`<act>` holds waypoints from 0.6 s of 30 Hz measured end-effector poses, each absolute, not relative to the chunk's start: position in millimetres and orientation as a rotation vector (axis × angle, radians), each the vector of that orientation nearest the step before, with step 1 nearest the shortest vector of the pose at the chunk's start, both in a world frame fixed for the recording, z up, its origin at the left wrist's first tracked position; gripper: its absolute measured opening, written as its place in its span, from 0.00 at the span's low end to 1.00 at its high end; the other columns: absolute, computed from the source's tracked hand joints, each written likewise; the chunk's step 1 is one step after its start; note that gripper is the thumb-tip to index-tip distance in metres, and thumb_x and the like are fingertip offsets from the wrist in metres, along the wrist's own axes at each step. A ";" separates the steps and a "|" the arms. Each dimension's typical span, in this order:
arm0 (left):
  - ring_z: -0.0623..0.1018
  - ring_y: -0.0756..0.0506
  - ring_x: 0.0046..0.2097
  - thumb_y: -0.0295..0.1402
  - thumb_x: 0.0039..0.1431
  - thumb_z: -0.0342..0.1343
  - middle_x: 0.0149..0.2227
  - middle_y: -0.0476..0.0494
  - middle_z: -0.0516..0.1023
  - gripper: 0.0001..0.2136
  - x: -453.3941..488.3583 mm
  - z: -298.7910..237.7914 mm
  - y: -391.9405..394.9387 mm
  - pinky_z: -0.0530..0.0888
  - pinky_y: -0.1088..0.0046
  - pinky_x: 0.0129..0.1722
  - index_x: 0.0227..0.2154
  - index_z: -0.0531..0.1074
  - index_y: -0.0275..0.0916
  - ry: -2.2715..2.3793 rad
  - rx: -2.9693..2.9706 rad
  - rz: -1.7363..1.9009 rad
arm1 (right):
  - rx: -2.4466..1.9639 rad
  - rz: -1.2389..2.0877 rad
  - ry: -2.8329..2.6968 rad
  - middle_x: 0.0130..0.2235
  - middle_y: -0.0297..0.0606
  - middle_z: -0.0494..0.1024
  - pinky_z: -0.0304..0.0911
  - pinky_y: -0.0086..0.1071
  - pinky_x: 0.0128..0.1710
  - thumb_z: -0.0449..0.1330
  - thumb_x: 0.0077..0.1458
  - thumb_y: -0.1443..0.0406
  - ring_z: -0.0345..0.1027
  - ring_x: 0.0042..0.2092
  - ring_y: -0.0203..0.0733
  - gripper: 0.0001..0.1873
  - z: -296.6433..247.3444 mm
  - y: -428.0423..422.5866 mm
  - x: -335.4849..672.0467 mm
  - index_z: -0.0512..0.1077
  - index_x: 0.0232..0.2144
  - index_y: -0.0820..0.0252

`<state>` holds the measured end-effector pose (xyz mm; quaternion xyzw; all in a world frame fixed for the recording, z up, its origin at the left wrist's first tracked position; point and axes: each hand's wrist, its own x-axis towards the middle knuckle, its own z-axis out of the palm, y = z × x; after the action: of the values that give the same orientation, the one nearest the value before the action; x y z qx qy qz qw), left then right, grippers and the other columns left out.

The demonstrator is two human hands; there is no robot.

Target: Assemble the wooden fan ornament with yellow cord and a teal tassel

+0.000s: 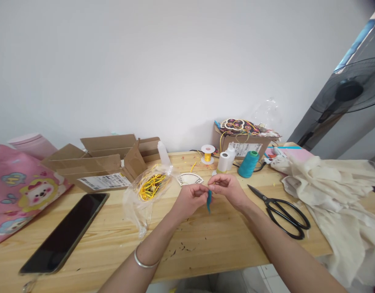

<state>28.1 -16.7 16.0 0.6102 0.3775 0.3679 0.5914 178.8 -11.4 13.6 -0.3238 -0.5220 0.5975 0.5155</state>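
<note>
Above the middle of the table, my left hand [191,198] pinches a short teal bundle of thread [209,202], which hangs down from the fingertips. My right hand [231,189] meets it at the bundle's top, thumb and forefinger closed; what lies between them is too small to make out. Just behind my hands lies a pale fan-shaped cutout piece [190,178], with a bit of yellow cord [193,166] beyond it. A teal thread cone [248,165] stands behind my right hand, and black-handled scissors [280,209] lie to the right of my right forearm.
Left of my hands are a clear bag of yellow cord [152,186], an open cardboard box [98,162], a phone [65,234] and a pink bag [25,195]. Spools [207,154] and a filled box [245,145] stand behind. Cream fabric [336,195] drapes over the right side.
</note>
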 end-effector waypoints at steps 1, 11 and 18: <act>0.76 0.47 0.28 0.30 0.44 0.54 0.22 0.46 0.77 0.07 28.4 15.9 -16.9 0.72 0.73 0.29 0.28 0.70 0.33 0.881 1.393 0.848 | -0.781 1.425 -1.256 0.21 0.30 0.72 0.60 0.25 0.24 0.64 0.37 0.68 0.64 0.23 0.30 0.05 13.6 -11.2 178.9 0.72 0.22 0.62; 0.74 0.51 0.23 0.26 0.40 0.55 0.22 0.47 0.75 0.05 28.6 12.1 -14.7 0.70 0.75 0.24 0.24 0.67 0.33 0.880 1.320 0.826 | -0.780 1.449 -1.236 0.21 0.30 0.72 0.57 0.25 0.23 0.65 0.36 0.67 0.62 0.23 0.30 0.05 10.1 -10.4 178.3 0.72 0.22 0.61; 0.64 0.55 0.11 0.26 0.45 0.45 0.12 0.54 0.68 0.05 28.0 10.2 -14.5 0.59 0.82 0.12 0.24 0.66 0.34 0.924 1.394 0.697 | -0.670 1.486 -1.161 0.21 0.29 0.69 0.53 0.24 0.23 0.65 0.37 0.68 0.57 0.22 0.27 0.04 11.4 -10.1 180.9 0.73 0.22 0.61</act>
<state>28.0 -14.5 10.2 0.6054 0.4015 0.3026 0.6170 180.9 -10.1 11.4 -0.2820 -0.4882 0.6250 0.5399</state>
